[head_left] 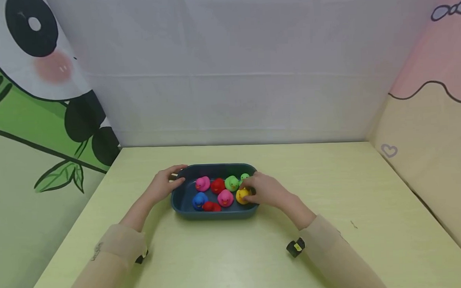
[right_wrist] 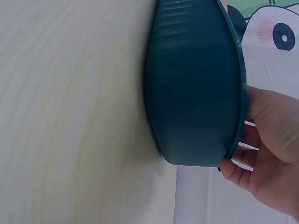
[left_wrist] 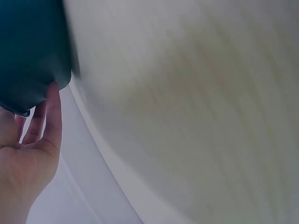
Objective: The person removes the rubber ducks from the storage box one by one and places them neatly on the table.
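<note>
A dark teal plastic basin [head_left: 217, 215] stands on the table and holds several small rubber ducks. My left hand [head_left: 161, 188] grips its left end, thumb over the rim; in the left wrist view a finger [left_wrist: 53, 112] lies against the outer wall. My right hand [head_left: 269, 190] reaches over the right rim and pinches a yellow duck [head_left: 241, 196] between thumb and fingers. In the right wrist view, the basin wall [right_wrist: 194, 93] hides the fingertips and the duck. Close by the right fingers lie two green ducks, one [head_left: 232, 183] in full sight and one [head_left: 244, 176] partly covered.
Also in the basin are pink ducks [head_left: 202, 184], red ducks [head_left: 218, 186] and a blue duck [head_left: 200, 201]. The pale wooden table [head_left: 219, 259] ends at a white cloth backdrop [head_left: 251, 75]. Printed cartoon panels [head_left: 62, 137] flank both sides.
</note>
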The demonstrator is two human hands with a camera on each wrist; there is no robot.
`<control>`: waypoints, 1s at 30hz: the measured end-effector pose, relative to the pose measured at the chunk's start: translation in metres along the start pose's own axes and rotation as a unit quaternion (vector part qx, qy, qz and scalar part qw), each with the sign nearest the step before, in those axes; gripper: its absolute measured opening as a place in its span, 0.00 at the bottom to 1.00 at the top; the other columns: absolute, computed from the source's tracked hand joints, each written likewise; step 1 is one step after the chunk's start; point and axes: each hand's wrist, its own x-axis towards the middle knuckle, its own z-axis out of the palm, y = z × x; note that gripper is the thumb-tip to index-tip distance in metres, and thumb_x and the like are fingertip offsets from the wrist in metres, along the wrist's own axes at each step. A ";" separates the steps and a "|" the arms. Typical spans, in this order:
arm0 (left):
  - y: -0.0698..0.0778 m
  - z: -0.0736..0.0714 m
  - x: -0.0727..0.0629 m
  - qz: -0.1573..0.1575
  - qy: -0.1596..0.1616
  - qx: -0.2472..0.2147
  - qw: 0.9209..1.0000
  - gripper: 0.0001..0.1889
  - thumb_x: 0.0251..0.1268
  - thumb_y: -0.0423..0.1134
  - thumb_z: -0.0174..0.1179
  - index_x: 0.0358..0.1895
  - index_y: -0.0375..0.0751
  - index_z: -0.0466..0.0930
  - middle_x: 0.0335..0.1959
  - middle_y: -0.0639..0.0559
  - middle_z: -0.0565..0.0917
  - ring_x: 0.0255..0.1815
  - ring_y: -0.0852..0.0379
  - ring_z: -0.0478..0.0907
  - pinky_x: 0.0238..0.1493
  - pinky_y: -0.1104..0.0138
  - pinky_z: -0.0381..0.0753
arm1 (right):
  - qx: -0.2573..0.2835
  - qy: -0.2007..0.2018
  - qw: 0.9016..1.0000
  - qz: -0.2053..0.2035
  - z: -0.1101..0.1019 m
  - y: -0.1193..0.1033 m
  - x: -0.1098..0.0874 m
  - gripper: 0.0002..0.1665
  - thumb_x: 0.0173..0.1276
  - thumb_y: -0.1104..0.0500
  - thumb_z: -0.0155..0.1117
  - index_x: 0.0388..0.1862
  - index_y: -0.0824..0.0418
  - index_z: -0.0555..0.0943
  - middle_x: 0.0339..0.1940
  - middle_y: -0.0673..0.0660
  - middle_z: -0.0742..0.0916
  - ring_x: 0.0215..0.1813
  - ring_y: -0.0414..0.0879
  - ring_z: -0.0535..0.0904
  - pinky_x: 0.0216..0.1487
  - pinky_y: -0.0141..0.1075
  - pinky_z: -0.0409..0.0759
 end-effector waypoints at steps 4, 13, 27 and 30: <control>0.000 0.001 0.001 0.001 -0.001 0.001 1.000 0.23 0.65 0.35 0.58 0.64 0.41 0.70 0.56 0.32 0.76 0.50 0.36 0.79 0.41 0.55 0.83 | 0.020 0.001 1.000 0.010 -0.002 -0.001 -0.004 0.15 0.59 0.53 0.69 0.45 0.54 0.84 0.39 0.46 0.86 0.41 0.45 0.73 0.41 0.32 0.75; -0.005 0.003 0.004 -0.003 0.004 -0.002 1.000 0.23 0.64 0.34 0.58 0.64 0.40 0.70 0.56 0.31 0.76 0.49 0.36 0.79 0.40 0.56 0.84 | 0.049 0.010 0.999 0.001 -0.012 -0.003 -0.010 0.16 0.60 0.55 0.68 0.47 0.55 0.84 0.44 0.49 0.86 0.46 0.49 0.76 0.46 0.34 0.77; -0.007 0.006 0.006 -0.004 0.007 -0.001 1.000 0.23 0.65 0.34 0.58 0.64 0.40 0.71 0.57 0.30 0.75 0.49 0.35 0.79 0.39 0.57 0.84 | 0.070 0.020 0.997 -0.005 -0.035 0.005 -0.022 0.16 0.60 0.57 0.68 0.49 0.54 0.83 0.45 0.47 0.85 0.46 0.46 0.74 0.47 0.37 0.78; -0.007 0.005 0.006 -0.003 0.005 0.000 1.000 0.23 0.65 0.34 0.57 0.64 0.39 0.70 0.58 0.30 0.74 0.50 0.34 0.78 0.41 0.54 0.83 | 0.066 0.024 0.998 -0.002 -0.039 0.011 -0.024 0.16 0.60 0.57 0.68 0.49 0.53 0.83 0.44 0.47 0.84 0.47 0.47 0.75 0.47 0.37 0.78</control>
